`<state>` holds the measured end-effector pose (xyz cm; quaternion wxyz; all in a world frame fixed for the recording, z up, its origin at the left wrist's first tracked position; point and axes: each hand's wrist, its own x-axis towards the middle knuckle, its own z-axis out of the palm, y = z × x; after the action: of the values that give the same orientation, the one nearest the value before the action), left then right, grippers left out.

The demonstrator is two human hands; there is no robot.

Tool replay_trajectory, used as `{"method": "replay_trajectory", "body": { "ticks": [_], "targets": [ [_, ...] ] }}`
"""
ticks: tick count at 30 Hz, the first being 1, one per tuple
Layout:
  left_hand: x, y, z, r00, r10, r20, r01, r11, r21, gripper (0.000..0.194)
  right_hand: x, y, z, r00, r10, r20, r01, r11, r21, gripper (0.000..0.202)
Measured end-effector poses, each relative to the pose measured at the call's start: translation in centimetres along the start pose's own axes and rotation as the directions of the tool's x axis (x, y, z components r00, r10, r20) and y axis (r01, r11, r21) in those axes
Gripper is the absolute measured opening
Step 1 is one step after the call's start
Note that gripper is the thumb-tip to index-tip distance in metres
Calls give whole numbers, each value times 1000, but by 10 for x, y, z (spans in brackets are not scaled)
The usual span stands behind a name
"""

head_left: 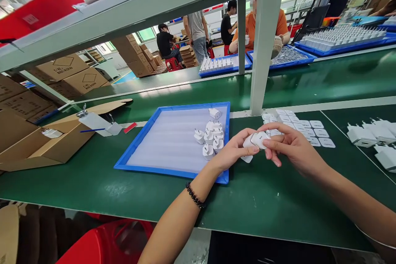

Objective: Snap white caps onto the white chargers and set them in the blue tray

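Over the bench, just right of the tray, my left hand (230, 150) grips a white plug charger (252, 139) between thumb and fingers. My right hand (295, 146) pinches the charger's other end, fingers closed on it; its prongs cannot be made out. Below my hands, a white square piece (246, 159) lies partly hidden on the green surface. Several white square pieces (321, 133) with small print lie in rows behind my right hand. Left of my hands, several white plug chargers (208, 137) stand at the right side of the blue-rimmed tray (163, 169).
More white chargers (363, 135) stand at the far right. An open cardboard box (55, 150), a white bottle (94, 123) and a red strip (130, 127) lie left. A metal post (261, 70) rises behind my hands. A person in orange (280, 24) sits across the bench.
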<state>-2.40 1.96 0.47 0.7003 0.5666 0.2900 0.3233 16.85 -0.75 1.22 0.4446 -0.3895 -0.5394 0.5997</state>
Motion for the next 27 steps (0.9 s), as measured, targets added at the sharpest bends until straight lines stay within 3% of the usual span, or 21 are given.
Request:
{"method": "replay_trajectory", "body": {
  "ticks": [27],
  "targets": [
    [0,-2,-3,996,34,82,-37,999,34,48,-7,-7,5,1000,-16,-9,16,1000,-19,27]
  ]
}}
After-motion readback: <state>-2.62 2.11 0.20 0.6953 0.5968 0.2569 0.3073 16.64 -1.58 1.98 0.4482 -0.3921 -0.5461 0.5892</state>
